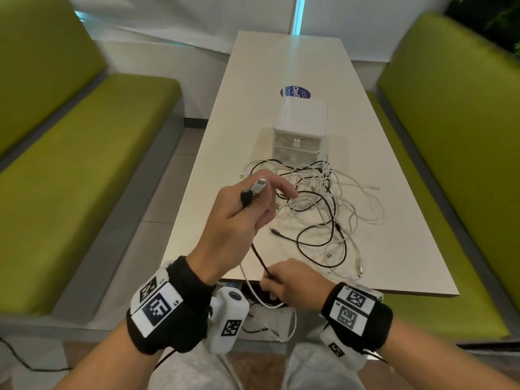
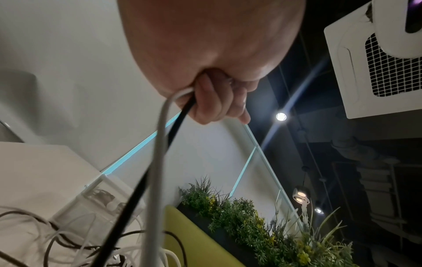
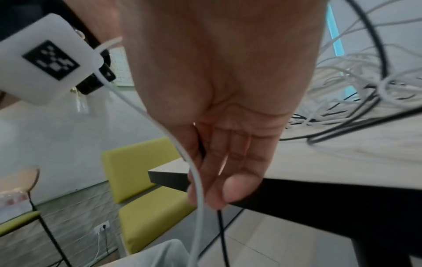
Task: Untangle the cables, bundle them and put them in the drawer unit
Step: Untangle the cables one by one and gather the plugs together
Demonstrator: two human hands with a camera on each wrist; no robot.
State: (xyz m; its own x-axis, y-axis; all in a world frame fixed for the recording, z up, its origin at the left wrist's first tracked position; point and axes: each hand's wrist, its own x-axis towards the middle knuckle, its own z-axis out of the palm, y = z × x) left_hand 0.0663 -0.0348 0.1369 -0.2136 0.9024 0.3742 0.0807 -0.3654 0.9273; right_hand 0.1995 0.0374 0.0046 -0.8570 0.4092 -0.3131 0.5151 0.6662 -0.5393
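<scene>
Head view: the left hand (image 1: 239, 218) is raised above the near end of the surface (image 1: 281, 66), its grip closed around two cable ends. A black plug (image 1: 246, 196) and a white plug (image 1: 258, 186) stick up side by side between thumb and forefinger. From that fist a black cable (image 1: 260, 258) and a white cable (image 1: 250, 288) drop toward the right hand (image 1: 295, 285), which sits just past the surface's near edge. The right grip pinches the black cable between thumb and fingers; the white cable loops beneath that hand.

Left wrist view: both cables, black (image 2: 160, 150) and white (image 2: 157, 162), leave the curled fingers (image 2: 212, 101) together and run down toward the pile.

Right wrist view: the fingers (image 3: 228, 159) lie fairly straight, with the white cable (image 3: 196, 180) running across them and the black cable (image 3: 220, 229) coming out below the thumb.

The tangle (image 1: 318, 209) of black and white cables lies loose on the surface just in front of the drawer unit (image 1: 299, 128), with several free plugs lying at its near side. The unit is small, white and translucent, with a flat lid and two closed drawers visible, each with a small rabbit-shaped knob. What the drawers hold cannot be made out. Behind the unit a round blue sticker (image 1: 295, 91) is on the surface.
</scene>
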